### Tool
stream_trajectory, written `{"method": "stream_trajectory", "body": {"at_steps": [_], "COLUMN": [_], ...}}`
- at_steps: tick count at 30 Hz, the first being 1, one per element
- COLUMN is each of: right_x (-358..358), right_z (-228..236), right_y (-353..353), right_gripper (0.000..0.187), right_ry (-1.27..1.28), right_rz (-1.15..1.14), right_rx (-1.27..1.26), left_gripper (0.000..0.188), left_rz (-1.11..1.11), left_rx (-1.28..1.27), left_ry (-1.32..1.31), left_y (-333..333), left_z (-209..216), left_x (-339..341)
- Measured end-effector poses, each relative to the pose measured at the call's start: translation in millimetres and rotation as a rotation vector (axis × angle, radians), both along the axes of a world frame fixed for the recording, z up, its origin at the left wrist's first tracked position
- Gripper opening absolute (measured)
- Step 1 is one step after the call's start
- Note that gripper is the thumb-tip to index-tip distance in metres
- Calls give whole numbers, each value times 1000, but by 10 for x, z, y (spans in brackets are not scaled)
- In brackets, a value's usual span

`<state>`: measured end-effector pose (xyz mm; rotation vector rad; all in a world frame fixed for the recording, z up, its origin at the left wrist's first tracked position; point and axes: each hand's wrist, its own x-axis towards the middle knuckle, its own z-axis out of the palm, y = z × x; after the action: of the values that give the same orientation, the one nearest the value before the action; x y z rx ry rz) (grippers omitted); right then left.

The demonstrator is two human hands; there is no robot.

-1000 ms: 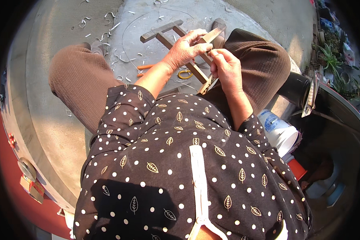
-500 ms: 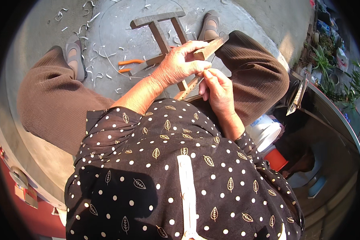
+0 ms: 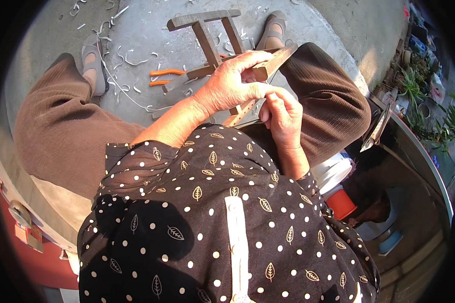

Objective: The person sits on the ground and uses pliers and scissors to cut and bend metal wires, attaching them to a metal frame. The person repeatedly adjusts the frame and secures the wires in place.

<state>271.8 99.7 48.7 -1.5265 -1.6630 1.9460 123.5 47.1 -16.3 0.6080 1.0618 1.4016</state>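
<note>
A wooden frame (image 3: 206, 43) with crossbars stands between my knees, its far bar near the top of the view. My left hand (image 3: 232, 83) is closed around its near part, fingers behind a thick wooden bar (image 3: 274, 63) and thumb pointing toward my right hand. Just below, a lighter strip with a row of small holes (image 3: 241, 112) shows partly under the hands. My right hand (image 3: 283, 113) is pinched at the left thumb's tip; what it holds is too small to make out. A thin pale strand (image 3: 121, 88) loops over the ground toward the frame.
An orange-handled hand tool (image 3: 167, 72) lies left of the frame, its head partly hidden. Curled white shavings (image 3: 131, 61) litter the concrete. White containers (image 3: 333, 170) and a red tub (image 3: 342, 203) stand at my right, with potted plants (image 3: 414, 83) farther off.
The thin strand has shifted, now stretching from beside my left shoe toward my left forearm. My right hand has moved slightly right, still pinched beside the left thumb. The frame tilts slightly differently.
</note>
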Motion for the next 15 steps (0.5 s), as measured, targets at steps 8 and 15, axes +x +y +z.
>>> {"method": "stream_trajectory", "body": {"at_steps": [8, 15], "right_x": [-165, -285], "right_z": [63, 409], "right_y": [88, 60], "right_gripper": [19, 17], "right_ry": [66, 184], "right_rz": [56, 161], "right_rx": [37, 79], "left_gripper": [55, 42], "left_rz": [-51, 89], "left_rx": [29, 110], "left_ry": [57, -344], "left_y": [78, 118], "left_z": [103, 419], "left_x": [-234, -445]}}
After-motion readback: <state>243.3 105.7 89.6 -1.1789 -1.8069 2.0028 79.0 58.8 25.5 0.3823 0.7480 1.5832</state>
